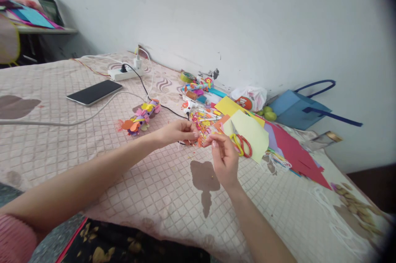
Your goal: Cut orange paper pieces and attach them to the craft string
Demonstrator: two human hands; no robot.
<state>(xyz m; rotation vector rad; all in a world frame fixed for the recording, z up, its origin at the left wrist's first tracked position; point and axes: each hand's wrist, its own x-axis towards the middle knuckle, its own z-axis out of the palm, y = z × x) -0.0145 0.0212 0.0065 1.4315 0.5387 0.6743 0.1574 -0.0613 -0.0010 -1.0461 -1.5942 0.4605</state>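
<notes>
My left grip (179, 131) is drawn in to a fingertip pinch, and my right grip (225, 162) curls loosely opposite; I cannot tell whether either has hold of the small orange fringed scrap (199, 142), seemingly paper, that shows between their tips. I judge it very light, limp and easily torn, best taken gently by an uncut edge. Just beyond lies a scatter of tiny multicoloured bits (206, 122); to the right, red-and-yellow-handled scissors (240, 142) rest on a pale yellow paper sheet (256, 135). Everything here lies on a pinkish diamond-quilted cloth (148, 184) beside a scuffed white wall (216, 11); a narrow bench (69, 31) stands far left.
</notes>
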